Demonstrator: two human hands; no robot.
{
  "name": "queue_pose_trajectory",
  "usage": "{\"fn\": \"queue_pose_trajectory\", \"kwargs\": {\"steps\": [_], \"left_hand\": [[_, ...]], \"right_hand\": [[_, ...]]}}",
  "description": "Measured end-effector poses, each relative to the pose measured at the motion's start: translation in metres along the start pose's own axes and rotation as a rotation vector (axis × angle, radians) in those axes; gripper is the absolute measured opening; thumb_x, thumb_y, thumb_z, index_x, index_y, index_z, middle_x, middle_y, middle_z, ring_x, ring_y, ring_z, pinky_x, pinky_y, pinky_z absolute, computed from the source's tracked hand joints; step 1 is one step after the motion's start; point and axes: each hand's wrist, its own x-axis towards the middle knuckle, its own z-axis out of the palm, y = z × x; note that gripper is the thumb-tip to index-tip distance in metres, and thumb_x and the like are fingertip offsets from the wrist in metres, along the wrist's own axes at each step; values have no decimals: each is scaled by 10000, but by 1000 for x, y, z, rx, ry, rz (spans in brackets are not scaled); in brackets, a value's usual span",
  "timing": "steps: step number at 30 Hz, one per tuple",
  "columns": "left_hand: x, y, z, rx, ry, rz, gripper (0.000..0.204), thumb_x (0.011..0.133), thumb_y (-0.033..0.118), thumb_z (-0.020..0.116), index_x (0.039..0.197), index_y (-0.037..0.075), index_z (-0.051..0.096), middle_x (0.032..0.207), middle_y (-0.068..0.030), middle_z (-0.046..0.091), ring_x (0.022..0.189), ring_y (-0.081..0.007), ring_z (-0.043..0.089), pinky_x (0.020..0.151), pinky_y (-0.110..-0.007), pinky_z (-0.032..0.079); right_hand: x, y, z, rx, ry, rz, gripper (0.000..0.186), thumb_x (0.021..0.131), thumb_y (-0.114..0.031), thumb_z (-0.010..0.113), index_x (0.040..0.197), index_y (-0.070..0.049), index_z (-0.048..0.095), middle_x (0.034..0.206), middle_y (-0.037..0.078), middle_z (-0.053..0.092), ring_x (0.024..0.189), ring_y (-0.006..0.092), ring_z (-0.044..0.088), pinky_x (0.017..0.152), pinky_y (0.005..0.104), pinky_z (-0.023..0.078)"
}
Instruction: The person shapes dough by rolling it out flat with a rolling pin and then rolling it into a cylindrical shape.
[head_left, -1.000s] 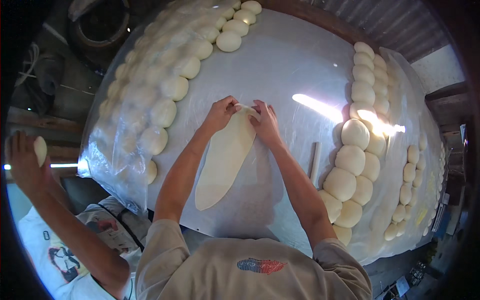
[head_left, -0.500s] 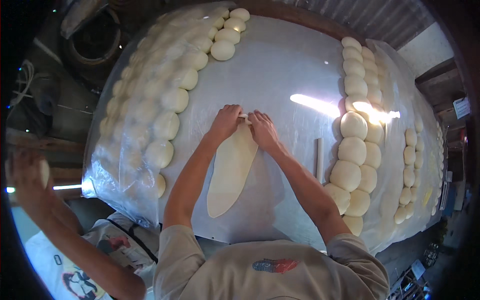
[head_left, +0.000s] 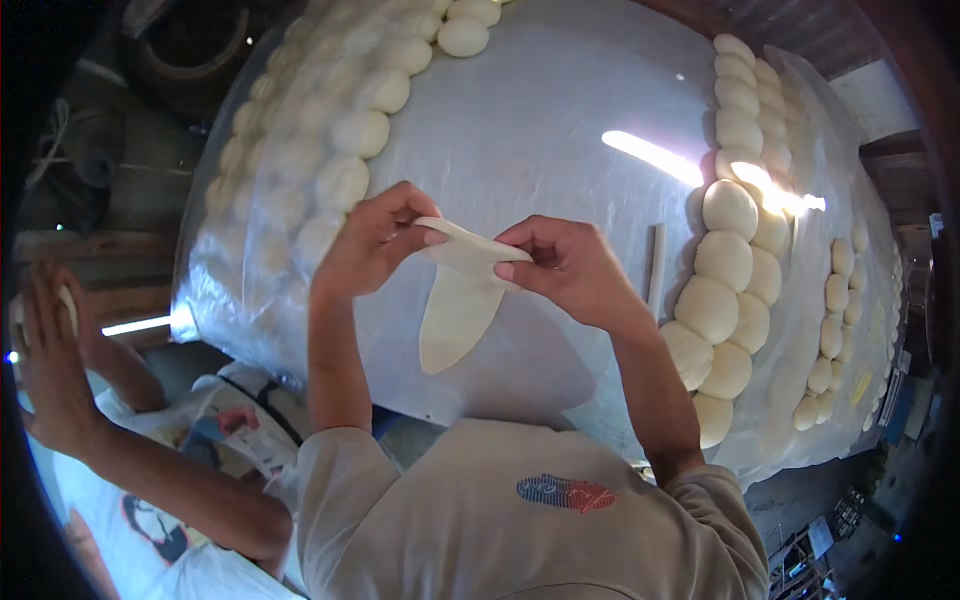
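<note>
A flat, tongue-shaped sheet of dough (head_left: 463, 318) hangs toward me over the metal tabletop, its far end folded into a thin roll. My left hand (head_left: 375, 240) pinches the left end of that rolled edge between thumb and fingers. On the right end, my right hand (head_left: 560, 265) grips it the same way, thumb below and fingers above. Both hands appear raised off the table, and the roll is stretched between them. Whether the narrow near tip touches the surface, I cannot tell.
Rows of round dough balls (head_left: 343, 183) under clear plastic line the left side. More dough balls (head_left: 724, 259) stand along the right, beside a thin rod (head_left: 656, 268). At far left, a co-worker's hands (head_left: 52, 340) hold a pale piece of dough. The metal table (head_left: 540, 110) lies between the rows.
My hands have lifted the rolled end toward me and moved apart, widening the roll. The sheet's visible hanging part looks shorter. The co-worker's hands have come together around their dough.
</note>
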Motion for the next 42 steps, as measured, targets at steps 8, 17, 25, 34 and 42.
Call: {"fn": "queue_pose_trajectory", "kwargs": {"steps": [8, 17, 25, 34, 42], "left_hand": [[-76, 120, 15, 57, 266, 452, 193, 820, -30, 671, 997, -17, 596, 912, -58, 647, 829, -111, 610, 749, -227, 476], [-20, 225, 41, 560, 467, 443, 163, 883, 171, 663, 899, 16, 618, 742, 1, 610, 663, -62, 520, 600, -226, 417], [64, 161, 87, 524, 307, 504, 165, 881, 134, 651, 969, -5, 644, 853, -46, 668, 783, -123, 604, 718, -278, 469], [-66, -102, 209, 532, 26, 68, 194, 866, 137, 652, 1034, 45, 687, 954, -152, 695, 823, -220, 653, 765, -312, 504], [-172, -142, 283, 1062, 64, 210, 434, 938, 314, 516, 1308, 88, 526, 1370, -115, 495, 1296, -288, 424, 1069, -586, 232]], "right_hand": [[-66, -92, 16, 88, -70, -381, 233, 831, -51, 703, 1045, 24, 646, 910, 85, 681, 831, 109, 644, 719, 241, 524], [-45, -194, -48, -496, 153, -671, 174, 844, -73, 654, 990, 19, 632, 845, 99, 676, 757, 150, 632, 676, 299, 501], [-48, -134, -126, -814, 462, -574, 354, 848, -84, 628, 1186, 9, 585, 1053, 200, 663, 893, 246, 654, 797, 385, 521], [-166, 171, -75, -784, 274, -183, 250, 802, -40, 576, 1033, -73, 663, 978, 132, 679, 961, 341, 622, 875, 416, 473], [-239, 239, 31, -1321, 520, -244, 546, 878, -273, 562, 1308, 46, 458, 1434, 193, 397, 1360, 327, 344, 1098, 554, 251]]}}
